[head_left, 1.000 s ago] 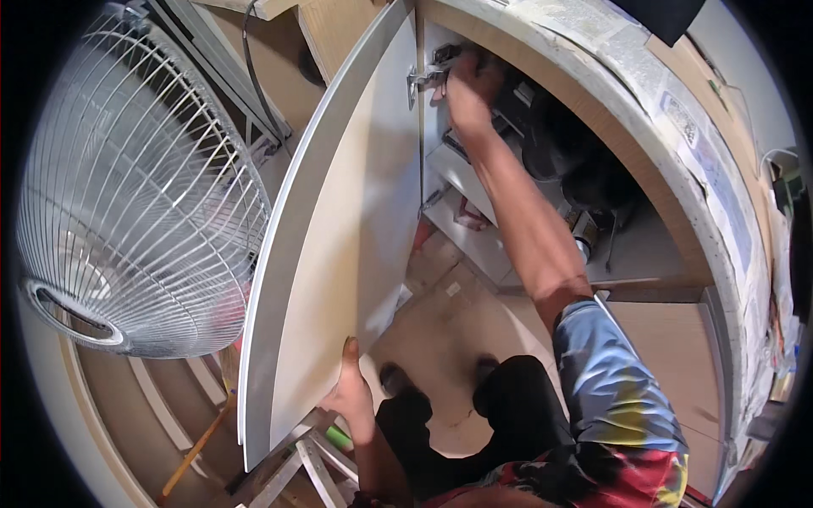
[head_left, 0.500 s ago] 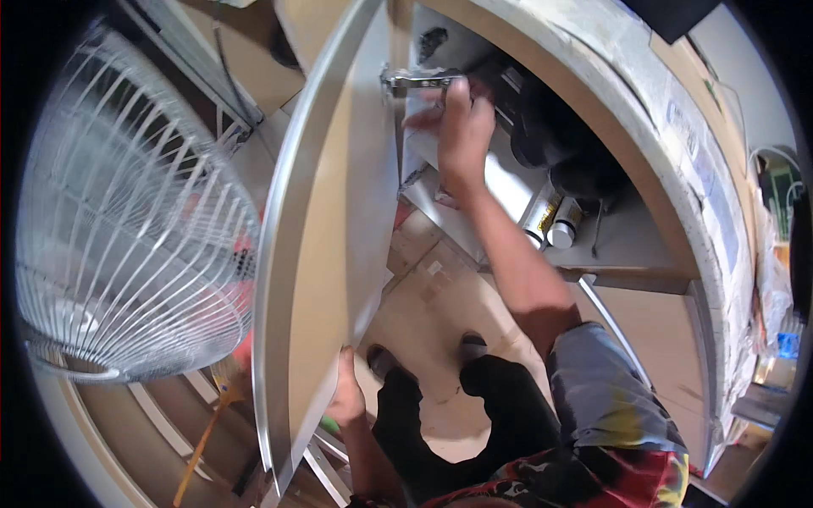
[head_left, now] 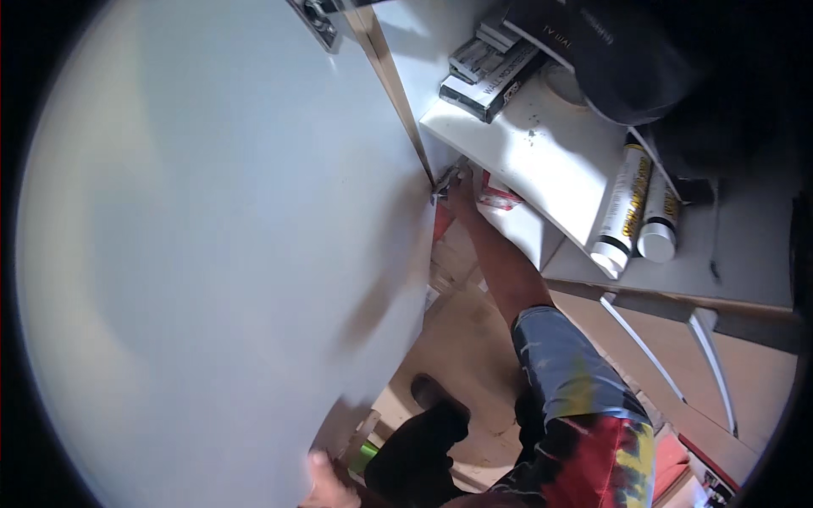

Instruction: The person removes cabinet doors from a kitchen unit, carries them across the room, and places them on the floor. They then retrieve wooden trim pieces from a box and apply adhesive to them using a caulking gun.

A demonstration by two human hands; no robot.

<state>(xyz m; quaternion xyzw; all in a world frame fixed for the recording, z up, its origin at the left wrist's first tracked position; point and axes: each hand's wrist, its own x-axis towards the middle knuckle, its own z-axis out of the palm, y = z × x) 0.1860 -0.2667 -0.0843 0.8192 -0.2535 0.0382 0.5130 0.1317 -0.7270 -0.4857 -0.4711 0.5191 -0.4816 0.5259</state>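
Observation:
A large pale cabinet door (head_left: 212,237) stands swung out and fills the left half of the view. My left hand (head_left: 329,489) grips its near edge low down, the thumb showing and the other fingers hidden behind the panel. My right arm reaches deep into the cabinet, where my right hand (head_left: 460,188) closes on a metal hinge (head_left: 445,176) where the door meets the cabinet's side. Shadow and distance blur those fingers. Higher on the door, another metal hinge (head_left: 319,22) shows at the top of the view.
A white shelf (head_left: 550,161) juts out above my right forearm. On and around it are boxes (head_left: 491,80), a dark cap-like item (head_left: 635,68) and two white tubes (head_left: 625,203). White handles (head_left: 644,347) project from panels below, and my feet stand on the floor (head_left: 474,364).
My view has come in closer and lower along the door. My right hand has shifted from the upper hinge to the lower one. My left hand stays at the door's near edge.

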